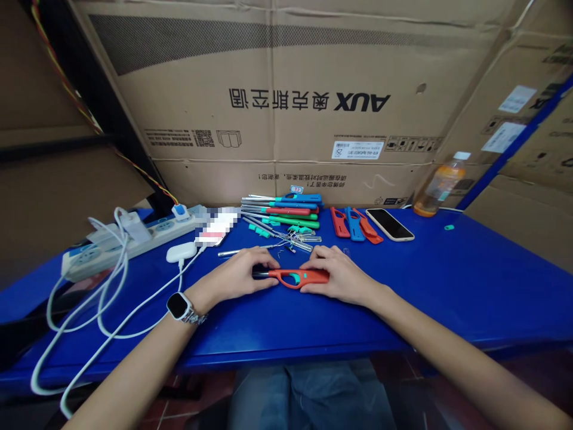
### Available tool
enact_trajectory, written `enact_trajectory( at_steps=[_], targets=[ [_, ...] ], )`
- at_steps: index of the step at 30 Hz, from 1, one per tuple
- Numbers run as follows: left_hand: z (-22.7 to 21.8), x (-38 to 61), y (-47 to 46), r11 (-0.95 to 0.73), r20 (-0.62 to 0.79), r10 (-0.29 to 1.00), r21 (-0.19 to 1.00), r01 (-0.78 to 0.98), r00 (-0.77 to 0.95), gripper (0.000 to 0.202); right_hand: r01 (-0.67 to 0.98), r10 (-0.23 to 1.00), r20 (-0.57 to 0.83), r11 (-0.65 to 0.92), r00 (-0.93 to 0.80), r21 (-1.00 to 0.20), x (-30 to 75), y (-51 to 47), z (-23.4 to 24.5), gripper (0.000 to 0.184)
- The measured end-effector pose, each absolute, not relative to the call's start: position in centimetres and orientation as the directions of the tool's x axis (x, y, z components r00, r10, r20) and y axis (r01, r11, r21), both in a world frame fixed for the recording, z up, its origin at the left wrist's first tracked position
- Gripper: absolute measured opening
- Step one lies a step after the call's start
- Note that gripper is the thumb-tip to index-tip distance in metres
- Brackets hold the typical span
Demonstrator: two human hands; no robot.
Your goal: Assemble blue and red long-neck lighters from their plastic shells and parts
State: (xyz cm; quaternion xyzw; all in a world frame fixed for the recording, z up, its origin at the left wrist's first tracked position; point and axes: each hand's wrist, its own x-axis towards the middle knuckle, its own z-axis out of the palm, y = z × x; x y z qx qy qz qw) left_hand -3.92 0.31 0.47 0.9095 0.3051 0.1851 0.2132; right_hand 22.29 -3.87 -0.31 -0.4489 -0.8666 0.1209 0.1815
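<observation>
A red long-necked lighter (313, 276) with a green trigger lies level just over the table's front half, between my hands. My left hand (245, 272) wraps round its dark metal neck, hiding the tip. At the handle's other end, my right hand (338, 275) is closed with fingers and thumb on the red body. Behind them lie loose lighter parts: a metal tube (228, 253), thin wires and clear fuel tanks (308, 239). Several blue, red and green lighters (290, 210) are piled farther back. Red and blue handle shells (355, 226) lie right of the pile.
On the blue table (430, 286), a phone (389, 224) and an orange drink bottle (441, 186) are at the back right. A power strip (147, 242), a white earphone case (181, 252) and loose white cables (120, 334) occupy the left. Cardboard (290, 131) walls the back.
</observation>
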Motion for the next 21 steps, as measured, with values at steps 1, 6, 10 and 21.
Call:
enact_trajectory(
  at_steps=[1, 6, 10, 21],
  targets=[
    [0.5, -4.0, 0.4, -0.725, 0.208, 0.629, 0.505, 0.468, 0.749, 0.02, 0.732, 0.821, 0.206, 0.569, -0.533, -0.374, 22.3, -3.9, -0.3, 0.044],
    [0.4, -4.2, 0.5, -0.722, 0.202, 0.627, 0.512, 0.464, 0.752, 0.02, 0.708, 0.813, 0.2, 0.577, -0.547, -0.408, 22.7, -3.8, -0.4, 0.043],
    [0.3, -4.3, 0.4, -0.705, 0.182, 0.649, 0.509, 0.494, 0.739, 0.021, 0.697, 0.829, 0.174, 0.545, -0.531, -0.467, 22.9, -3.6, -0.7, 0.037],
    [0.0, -4.1, 0.8, -0.715, 0.168, 0.649, 0.467, 0.52, 0.742, 0.026, 0.593, 0.819, 0.212, 0.541, -0.534, -0.597, 23.5, -2.7, -1.0, 0.033]
  ],
)
